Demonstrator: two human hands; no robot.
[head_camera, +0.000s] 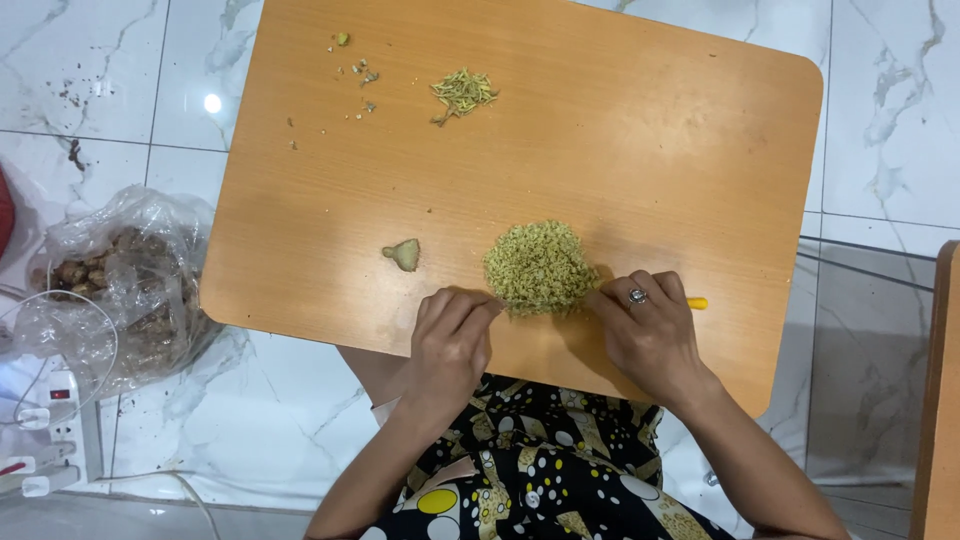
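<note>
Minced pile: one mound of finely chopped yellow-green bits (540, 268) lies on the wooden board, toward its near edge, between the two hands.
Left hand: left hand (450, 345) rests on the board at the pile's near-left side, fingers curled and close together, fingertips touching the pile's edge; it grips nothing that shows.
Right hand: right hand (652, 330), with a ring on one finger, lies at the pile's right side, closed around a yellow handle (696, 303) whose end sticks out to the right; any blade is hidden under the hand.
Board: one wooden board (640, 150) with rounded corners; its near edge runs just under both wrists, its right edge is near the handle.
Open room: the middle and far right of the board are bare wood, as is the strip left of the pile up to the lone chunk.
Chunk: one small pale piece (403, 254) lies left of the pile, apart from it.
Slivers: one small heap of thin strips (462, 93) near the far edge, well apart from the pile.
Scraps: a few crumbs (360, 80) at the far left corner.
Bag: one clear plastic bag (120, 285) of brown pieces on the marble floor (880, 120), just beside the board's left edge.
</note>
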